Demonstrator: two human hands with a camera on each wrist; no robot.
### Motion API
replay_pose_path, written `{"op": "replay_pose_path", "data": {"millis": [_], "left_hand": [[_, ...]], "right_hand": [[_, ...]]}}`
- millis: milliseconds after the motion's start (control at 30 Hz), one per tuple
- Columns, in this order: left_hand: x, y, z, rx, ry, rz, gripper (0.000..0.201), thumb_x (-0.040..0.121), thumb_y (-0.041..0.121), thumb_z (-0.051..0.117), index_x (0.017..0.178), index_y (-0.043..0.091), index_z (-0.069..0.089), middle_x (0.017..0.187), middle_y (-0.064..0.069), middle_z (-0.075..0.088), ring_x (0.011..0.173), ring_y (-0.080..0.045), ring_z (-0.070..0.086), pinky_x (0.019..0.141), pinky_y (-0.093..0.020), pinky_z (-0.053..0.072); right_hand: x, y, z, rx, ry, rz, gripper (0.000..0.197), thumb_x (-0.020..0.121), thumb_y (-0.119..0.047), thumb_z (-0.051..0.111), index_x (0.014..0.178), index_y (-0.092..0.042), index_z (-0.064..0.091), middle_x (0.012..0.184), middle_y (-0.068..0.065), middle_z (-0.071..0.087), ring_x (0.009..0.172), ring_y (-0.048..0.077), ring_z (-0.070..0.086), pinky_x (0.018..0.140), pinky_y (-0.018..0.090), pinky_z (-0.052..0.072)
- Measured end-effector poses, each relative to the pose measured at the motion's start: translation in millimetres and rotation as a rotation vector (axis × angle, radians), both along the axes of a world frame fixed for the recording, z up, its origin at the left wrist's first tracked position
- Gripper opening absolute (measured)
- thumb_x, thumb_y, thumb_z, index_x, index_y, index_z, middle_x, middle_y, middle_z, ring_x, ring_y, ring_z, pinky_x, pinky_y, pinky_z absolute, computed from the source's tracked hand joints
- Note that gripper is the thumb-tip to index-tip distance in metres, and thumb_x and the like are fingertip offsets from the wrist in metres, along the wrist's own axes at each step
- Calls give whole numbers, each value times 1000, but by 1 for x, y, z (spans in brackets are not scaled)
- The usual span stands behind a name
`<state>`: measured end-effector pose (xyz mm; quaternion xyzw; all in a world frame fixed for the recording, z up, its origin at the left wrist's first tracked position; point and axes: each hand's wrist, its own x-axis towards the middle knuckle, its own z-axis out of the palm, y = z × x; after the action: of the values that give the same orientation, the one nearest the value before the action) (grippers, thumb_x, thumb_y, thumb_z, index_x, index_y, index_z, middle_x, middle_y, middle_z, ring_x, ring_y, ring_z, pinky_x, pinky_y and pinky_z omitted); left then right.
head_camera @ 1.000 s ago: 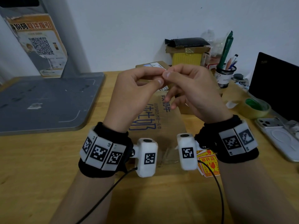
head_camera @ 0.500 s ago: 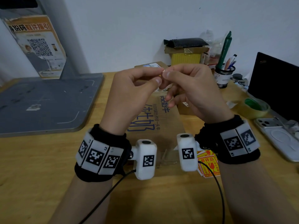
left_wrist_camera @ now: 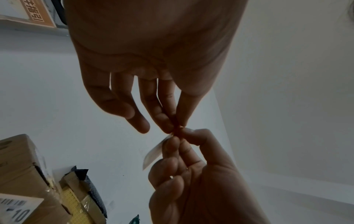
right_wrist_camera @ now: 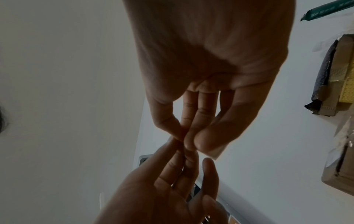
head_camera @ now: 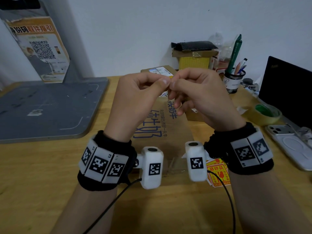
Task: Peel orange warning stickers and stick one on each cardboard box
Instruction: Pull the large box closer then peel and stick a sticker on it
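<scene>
Wood table point(head_camera: 42, 183): flat cardboard box point(head_camera: 168, 132); sticker stack point(head_camera: 217, 173); tape roll point(head_camera: 268, 115); phone point(head_camera: 290, 146).

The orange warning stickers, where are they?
In the head view, the orange warning stickers lie on the wooden table, under the right wrist, beside the flattened cardboard box.

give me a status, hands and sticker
Left hand and right hand both pinch one sticker at chest height, peeling. Sticker pile on table. Flat cardboard box below, nothing blocking.
</scene>
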<state>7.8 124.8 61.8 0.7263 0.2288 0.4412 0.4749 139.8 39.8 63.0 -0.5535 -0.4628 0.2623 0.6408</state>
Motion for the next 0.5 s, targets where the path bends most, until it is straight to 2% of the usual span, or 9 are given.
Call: {"op": "replay_pose_path", "data": {"millis": [167, 267, 400, 500], "left_hand": [[-2, 3, 0, -22, 23, 7, 15, 91, 20, 67, 79, 23, 77, 67, 9, 71, 67, -2, 62, 59, -16, 47], [-3, 5, 0, -92, 37, -38, 19, 92, 20, 64, 76, 22, 74, 67, 7, 68, 68, -7, 63, 59, -26, 46], [-3, 10, -1, -142, 37, -29, 23, 94, 20, 60, 74, 17, 70, 64, 9, 63, 69, -12, 62, 56, -26, 43], [-3, 14, -3, -144, 29, 9, 20, 94, 20, 59, 80, 10, 70, 66, 8, 62, 70, -12, 62, 56, -26, 42]], "right_hand": [[-2, 0, 1, 0, -13, 7, 11, 93, -4, 67, 82, -6, 67, 66, 11, 66, 49, 21, 57, 43, 28, 51], [-2, -2, 2, -13, -1, 33, 16, 92, 0, 61, 79, -8, 65, 68, 13, 68, 49, 23, 59, 44, 31, 54], [-2, -3, 4, -45, -7, 41, 17, 93, 1, 55, 81, -7, 62, 72, 14, 71, 52, 26, 61, 45, 32, 56], [0, -3, 3, -76, -1, 23, 20, 93, 0, 52, 76, -8, 59, 71, 13, 71, 53, 25, 61, 46, 34, 55]]}}
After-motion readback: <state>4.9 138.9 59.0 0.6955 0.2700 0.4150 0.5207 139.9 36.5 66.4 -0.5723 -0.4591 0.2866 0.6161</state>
